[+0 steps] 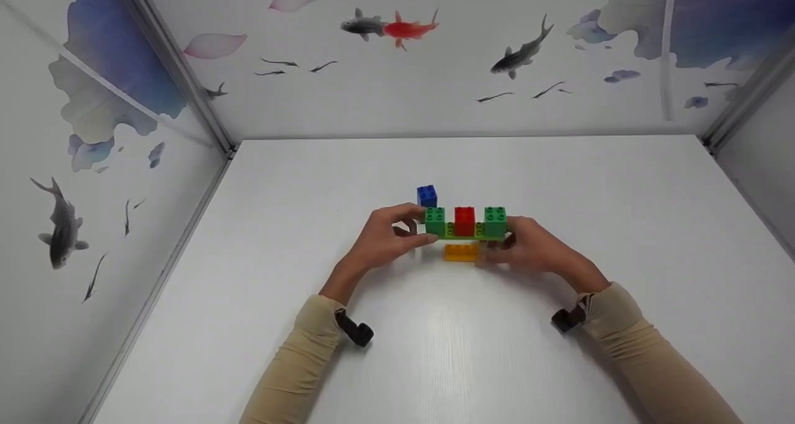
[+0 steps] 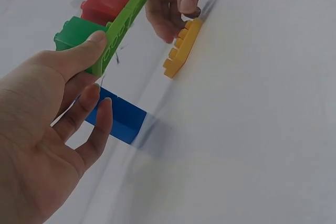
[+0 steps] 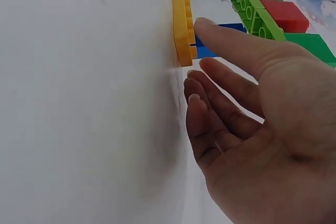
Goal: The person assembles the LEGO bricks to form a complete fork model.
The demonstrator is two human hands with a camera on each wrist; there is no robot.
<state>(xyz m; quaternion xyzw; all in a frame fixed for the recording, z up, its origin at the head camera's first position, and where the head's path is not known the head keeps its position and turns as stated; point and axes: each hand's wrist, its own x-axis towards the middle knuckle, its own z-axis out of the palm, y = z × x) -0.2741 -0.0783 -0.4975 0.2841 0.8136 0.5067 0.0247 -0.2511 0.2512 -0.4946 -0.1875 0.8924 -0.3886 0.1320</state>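
Held up off the smooth white tabletop (image 1: 435, 362) by the left hand (image 1: 391, 234): a flat, light green plastic strip (image 2: 122, 27), pinched at one end between thumb and fingers. Done, by the look of it: three chunky blocks set on in a row, with a red plastic block (image 1: 464, 221) in the middle, a dark green plastic block (image 1: 435, 221) near the left hand and a second dark green plastic block (image 1: 495, 222) near the right. Not on the strip: a long, low yellow plastic brick (image 1: 459, 252), flat on the tabletop, and a tall blue plastic block (image 1: 427, 196), standing behind. More than half joined, perhaps, with two loose pieces left over. Close to the yellow brick: the right hand (image 1: 540, 244), fingers apart and bent a little, with no grip on anything. Hard to say about any touch there. Shiny, smooth sides and square corners on the blocks. Round bumps on top of the yellow brick, the green blocks and the bare bits of strip. Under the strip, hollow, with little rings in a line.
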